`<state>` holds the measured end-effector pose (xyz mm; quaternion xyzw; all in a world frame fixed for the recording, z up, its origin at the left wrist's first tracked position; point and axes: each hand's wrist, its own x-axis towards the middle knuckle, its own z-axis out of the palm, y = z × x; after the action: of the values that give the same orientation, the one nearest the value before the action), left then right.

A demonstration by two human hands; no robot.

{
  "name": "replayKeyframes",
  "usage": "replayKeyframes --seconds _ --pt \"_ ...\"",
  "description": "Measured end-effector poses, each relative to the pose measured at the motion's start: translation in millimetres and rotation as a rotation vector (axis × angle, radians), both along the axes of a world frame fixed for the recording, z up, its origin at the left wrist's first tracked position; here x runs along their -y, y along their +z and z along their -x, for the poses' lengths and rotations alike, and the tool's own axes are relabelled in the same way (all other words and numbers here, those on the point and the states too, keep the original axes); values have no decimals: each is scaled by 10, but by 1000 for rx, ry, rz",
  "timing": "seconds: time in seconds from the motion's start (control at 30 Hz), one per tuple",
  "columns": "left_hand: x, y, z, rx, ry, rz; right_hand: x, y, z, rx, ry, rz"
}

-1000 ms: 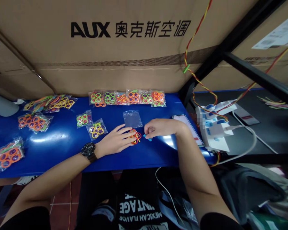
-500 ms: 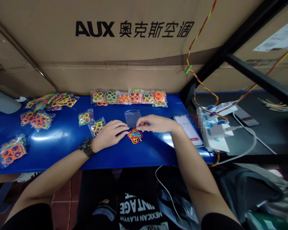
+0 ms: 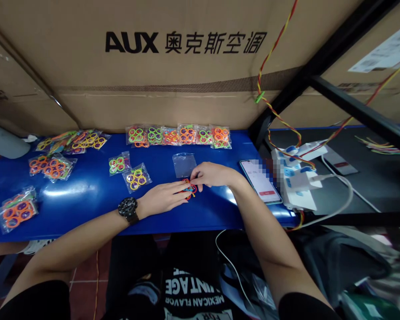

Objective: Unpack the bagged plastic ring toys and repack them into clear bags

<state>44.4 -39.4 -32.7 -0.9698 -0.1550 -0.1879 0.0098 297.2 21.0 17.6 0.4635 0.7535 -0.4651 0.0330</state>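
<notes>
Red and blue pieces lie just below the clear bag. Over them, the left hand spreads open; the right hand curls beside them, its grip unclear.

Phone right of clear bag, both on table.

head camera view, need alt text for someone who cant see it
Two bare hands, left and right, work over a small red-and-blue pile on a blue table. Behind it lies a clear bag; bagged colourful rings line the back.
</notes>
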Motion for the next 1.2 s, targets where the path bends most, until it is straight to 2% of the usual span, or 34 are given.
replayKeyframes --seconds 0.2,0.37,0.63,0.8,1.0,1.1,1.2 --pt "4 -25 3 7 -26 -39 -3 -45 41 -49 -3 56" --pt "-9 -46 16 51 -46 43 23 -19 34 -92 19 49" --pt "24 -18 -5 86 -104 191 -82 47 -280 -186 -76 -26" --pt "4 -24 -28 69 -52 129 -181 102 -471 -384 -75 -104" --pt "-38 3 -81 41 78 23 -171 94 -484 -531 -170 28" --pt "-35 32 -88 1 141 46 -173 55 -449 -573 -200 81" --pt "-35 60 -79 55 180 104 -172 34 -389 -576 -229 109"
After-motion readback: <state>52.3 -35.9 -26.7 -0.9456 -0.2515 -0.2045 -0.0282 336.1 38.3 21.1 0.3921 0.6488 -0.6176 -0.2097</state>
